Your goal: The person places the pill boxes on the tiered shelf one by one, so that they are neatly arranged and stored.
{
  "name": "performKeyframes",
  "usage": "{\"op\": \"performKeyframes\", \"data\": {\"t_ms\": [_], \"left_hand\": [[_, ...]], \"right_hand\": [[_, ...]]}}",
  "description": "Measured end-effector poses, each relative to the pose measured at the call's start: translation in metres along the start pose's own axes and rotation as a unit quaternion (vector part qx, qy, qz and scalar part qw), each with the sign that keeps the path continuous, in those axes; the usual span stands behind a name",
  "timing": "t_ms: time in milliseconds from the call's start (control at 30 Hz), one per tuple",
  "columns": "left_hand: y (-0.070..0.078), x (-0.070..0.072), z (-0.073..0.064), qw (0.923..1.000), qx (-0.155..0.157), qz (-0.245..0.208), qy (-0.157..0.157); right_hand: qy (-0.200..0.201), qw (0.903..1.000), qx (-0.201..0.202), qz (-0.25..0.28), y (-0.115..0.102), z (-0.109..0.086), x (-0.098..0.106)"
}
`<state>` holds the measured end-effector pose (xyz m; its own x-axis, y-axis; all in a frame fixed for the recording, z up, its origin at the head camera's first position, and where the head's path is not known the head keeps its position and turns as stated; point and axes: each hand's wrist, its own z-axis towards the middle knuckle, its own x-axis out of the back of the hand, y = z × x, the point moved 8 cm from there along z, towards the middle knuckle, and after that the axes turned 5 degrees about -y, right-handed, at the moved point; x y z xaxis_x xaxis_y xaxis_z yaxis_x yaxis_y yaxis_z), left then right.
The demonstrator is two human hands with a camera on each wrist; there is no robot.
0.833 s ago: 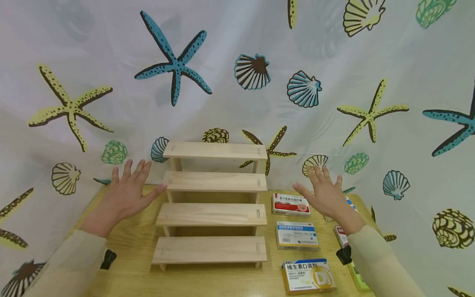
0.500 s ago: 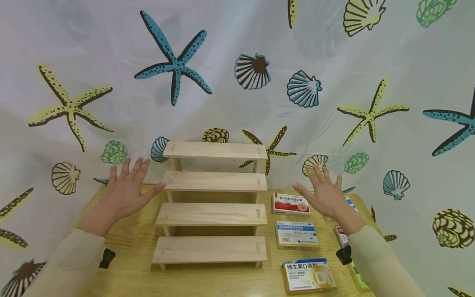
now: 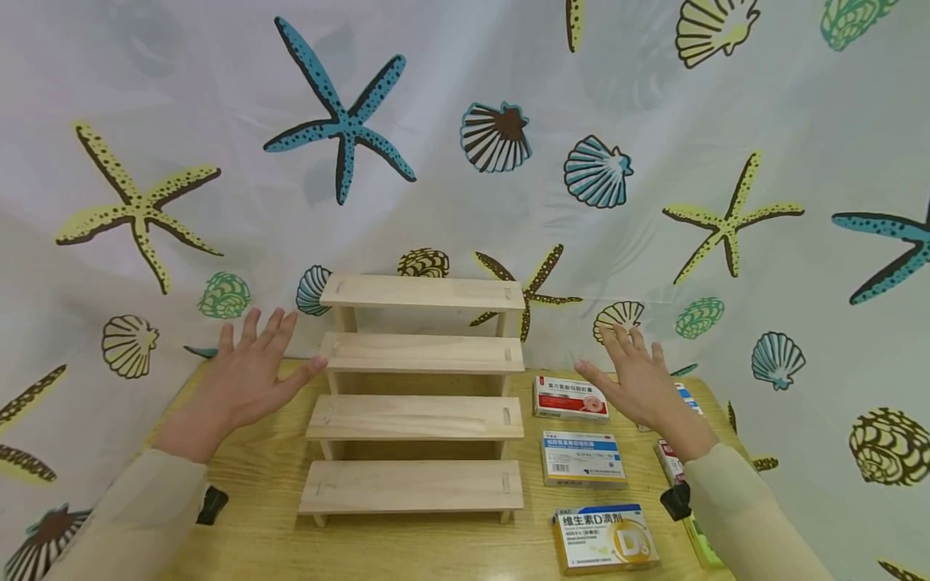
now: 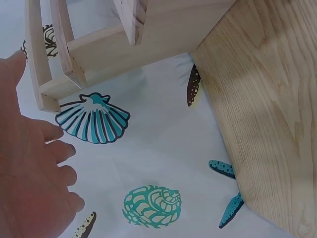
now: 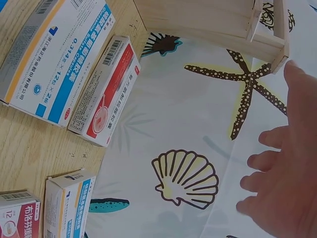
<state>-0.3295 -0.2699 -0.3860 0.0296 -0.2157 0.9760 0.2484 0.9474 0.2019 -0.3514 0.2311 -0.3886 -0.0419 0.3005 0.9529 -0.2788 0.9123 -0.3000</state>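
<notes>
Bare right hand [image 3: 645, 393] with fingers drawn slightly closer together, bare left hand [image 3: 240, 394] nearly unmoved, both loosely extended, holding nothing, flanking pale four-tiered wooden rack [image 3: 414, 415]

the pale four-step wooden rack [image 3: 412, 486] looks matt and smooth, faintly grained. the yellow-brown wooden tabletop [image 4: 272, 99] shows stronger grain and a soft sheen. the flat red-and-white card box [image 3: 571, 398], blue-and-white card box [image 3: 584, 458] and yellow-and-white card box [image 3: 605, 539] look smooth. the white shell-printed hanging sheet [image 3: 450, 202] is smooth, slightly shiny; cloth or plastic, i cannot tell. the cream sleeves [image 3: 751, 508] are matt cloth.
</notes>
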Motion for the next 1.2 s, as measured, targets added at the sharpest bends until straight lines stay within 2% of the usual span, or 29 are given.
{"op": "performKeyframes", "data": {"t_ms": [300, 533, 600, 700, 833, 1200], "left_hand": [[0.015, -0.003, 0.0, 0.9998, -0.015, -0.013, -0.009], [0.021, -0.008, 0.003, 0.9994, -0.026, -0.017, -0.013], [0.023, -0.009, 0.003, 0.9993, -0.029, -0.019, -0.011], [0.026, -0.01, 0.004, 0.9991, -0.035, -0.022, -0.009], [0.031, -0.011, 0.005, 0.9988, -0.04, -0.026, -0.01], [0.041, -0.018, 0.008, 0.9981, -0.048, -0.035, -0.013]], "right_hand": [[0.018, 0.9968, 0.005, 0.078, 0.005, -0.006, -0.001], [0.111, 0.9825, 0.018, 0.148, 0.017, -0.019, 0.001], [0.121, 0.979, 0.013, 0.163, 0.022, -0.022, -0.001], [0.11, 0.9767, -0.013, 0.184, 0.032, -0.028, -0.008], [0.073, 0.973, -0.042, 0.215, 0.044, -0.034, -0.022], [-0.005, 0.958, -0.055, 0.281, 0.064, -0.049, -0.064]]}}
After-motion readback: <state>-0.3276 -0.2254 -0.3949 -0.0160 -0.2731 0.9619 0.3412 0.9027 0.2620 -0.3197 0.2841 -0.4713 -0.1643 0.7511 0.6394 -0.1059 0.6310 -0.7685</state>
